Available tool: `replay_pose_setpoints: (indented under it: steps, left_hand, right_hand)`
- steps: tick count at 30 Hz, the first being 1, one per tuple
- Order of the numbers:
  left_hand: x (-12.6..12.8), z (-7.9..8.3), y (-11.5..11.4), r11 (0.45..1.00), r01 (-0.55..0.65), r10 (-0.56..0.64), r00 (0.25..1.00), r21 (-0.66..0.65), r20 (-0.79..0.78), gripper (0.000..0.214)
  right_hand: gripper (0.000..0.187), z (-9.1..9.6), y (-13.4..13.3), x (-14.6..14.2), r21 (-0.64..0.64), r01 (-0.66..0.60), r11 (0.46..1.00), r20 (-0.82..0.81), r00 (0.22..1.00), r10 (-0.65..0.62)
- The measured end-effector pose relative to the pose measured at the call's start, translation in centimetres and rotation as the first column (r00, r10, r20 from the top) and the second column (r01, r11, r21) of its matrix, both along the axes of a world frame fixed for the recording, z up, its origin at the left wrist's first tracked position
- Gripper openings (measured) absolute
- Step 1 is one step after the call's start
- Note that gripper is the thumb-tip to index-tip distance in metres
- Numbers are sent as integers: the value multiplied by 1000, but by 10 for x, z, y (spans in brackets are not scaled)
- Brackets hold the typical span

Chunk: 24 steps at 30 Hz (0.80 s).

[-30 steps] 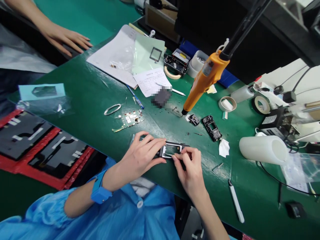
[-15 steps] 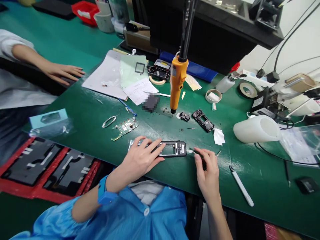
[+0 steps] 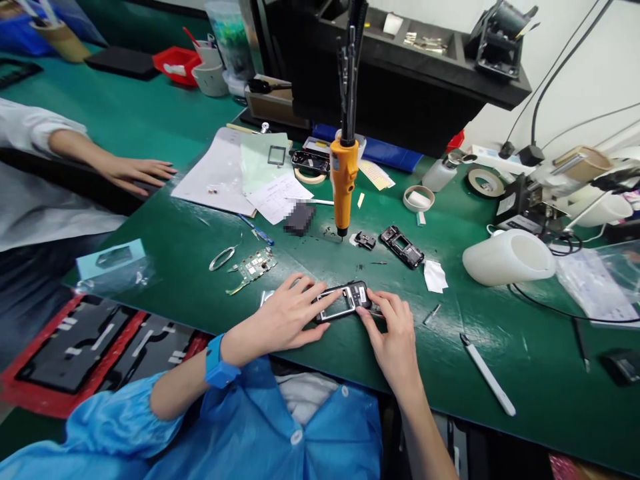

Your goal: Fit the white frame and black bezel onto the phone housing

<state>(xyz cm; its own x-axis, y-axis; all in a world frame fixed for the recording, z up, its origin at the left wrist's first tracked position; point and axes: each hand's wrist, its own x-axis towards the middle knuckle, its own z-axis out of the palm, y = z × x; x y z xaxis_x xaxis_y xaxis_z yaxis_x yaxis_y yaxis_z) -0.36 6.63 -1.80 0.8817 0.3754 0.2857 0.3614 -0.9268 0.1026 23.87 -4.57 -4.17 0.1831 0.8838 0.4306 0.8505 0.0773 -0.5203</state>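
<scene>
A small black phone housing (image 3: pixel 346 299) with an empty screen window lies on the green mat near the front edge. My left hand (image 3: pixel 286 316) presses its left end with fingers laid over it. My right hand (image 3: pixel 395 333) grips the housing's right end, fingers curled against it. An orange electric screwdriver (image 3: pixel 342 183) hangs upright on its cable just behind, tip near the mat. A green circuit board (image 3: pixel 251 267) and a wire loop (image 3: pixel 223 258) lie to the left of my hands.
Behind are another black phone frame (image 3: pixel 402 246), a small black part (image 3: pixel 365 241), a white wipe (image 3: pixel 435 275), tape rolls (image 3: pixel 417 198), papers (image 3: pixel 235 170) and a white tube (image 3: pixel 507 257). A white pen tool (image 3: pixel 488 375) lies right. Another person's hand (image 3: pixel 137 173) rests far left. Red trays (image 3: pixel 95 347) sit below left.
My right hand came back from the mat to the housing's right end and closed on it. The view rose, and the hanging screwdriver swung from tilted to upright.
</scene>
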Motion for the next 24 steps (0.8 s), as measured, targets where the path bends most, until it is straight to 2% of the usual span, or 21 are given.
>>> replay_pose_setpoints:
  steps: [4, 12, 18, 24]
  left_hand:
    - [4, 1, 7, 999, 24, -26, 999, -27, -41, 63]
    - [7, 6, 15, 997, 71, -70, 992, 7, -105, 66]
    - [7, 1, 10, 999, 42, -40, 997, 31, -62, 67]
    - [12, 4, -1, 995, -17, 18, 1000, 97, -9, 61]
  right_hand:
    - [29, -3, 0, -1, 9, 8, 1000, 3, 1000, -8]
    - [29, -4, -1, 0, 20, 0, 1000, 28, 1000, -1]
    - [31, -2, 1, 2, 34, -7, 999, 48, 999, 5]
    - [30, -3, 4, 3, 69, -29, 997, 55, 998, 25]
